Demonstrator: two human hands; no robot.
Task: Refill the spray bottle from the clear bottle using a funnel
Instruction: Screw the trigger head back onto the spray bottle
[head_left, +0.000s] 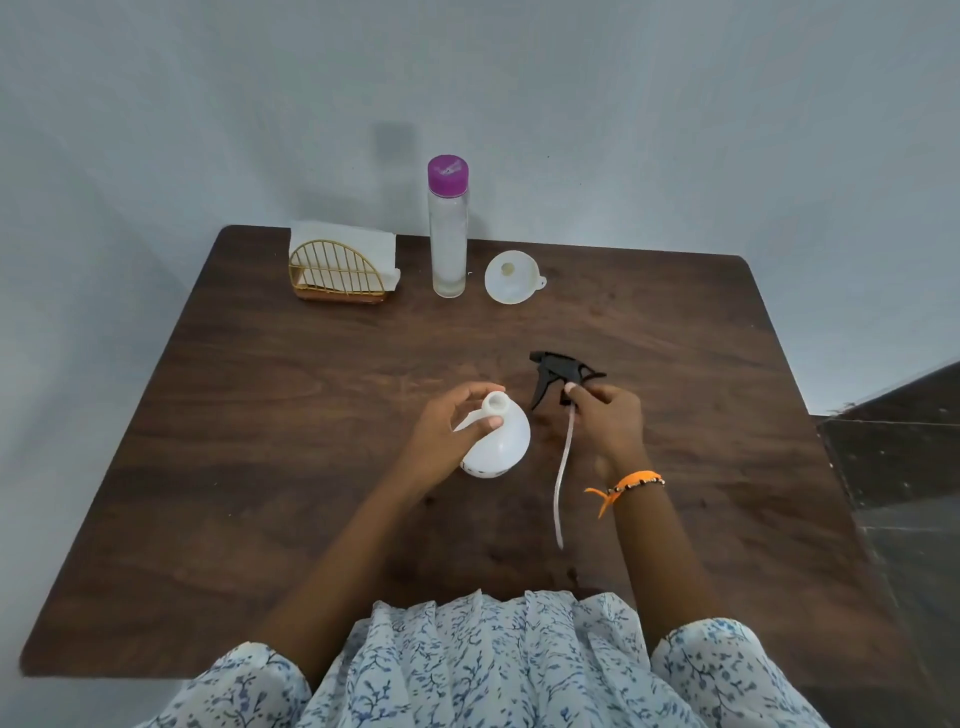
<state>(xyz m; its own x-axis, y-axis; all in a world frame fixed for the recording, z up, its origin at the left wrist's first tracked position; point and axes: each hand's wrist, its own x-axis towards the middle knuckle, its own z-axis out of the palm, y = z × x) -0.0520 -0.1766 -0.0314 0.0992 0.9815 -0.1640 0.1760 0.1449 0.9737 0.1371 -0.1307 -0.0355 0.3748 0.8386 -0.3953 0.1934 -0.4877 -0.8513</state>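
A white round spray bottle (506, 441) stands open-necked at the middle of the brown table (260, 415). My left hand (447, 431) grips it around the neck and shoulder. My right hand (608, 421) holds the black trigger sprayer head (558, 376), removed from the bottle, just to its right; the sprayer's long clear dip tube (563, 478) hangs down toward me. A tall clear bottle (448, 244) with a purple cap (448, 174) stands at the table's far edge. Right of the clear bottle a white funnel (511, 278) rests on the table.
A gold wire napkin holder (337, 275) with white napkins stands at the far left of the table. A grey wall rises behind. A dark floor or step (898, 457) lies past the table's right edge.
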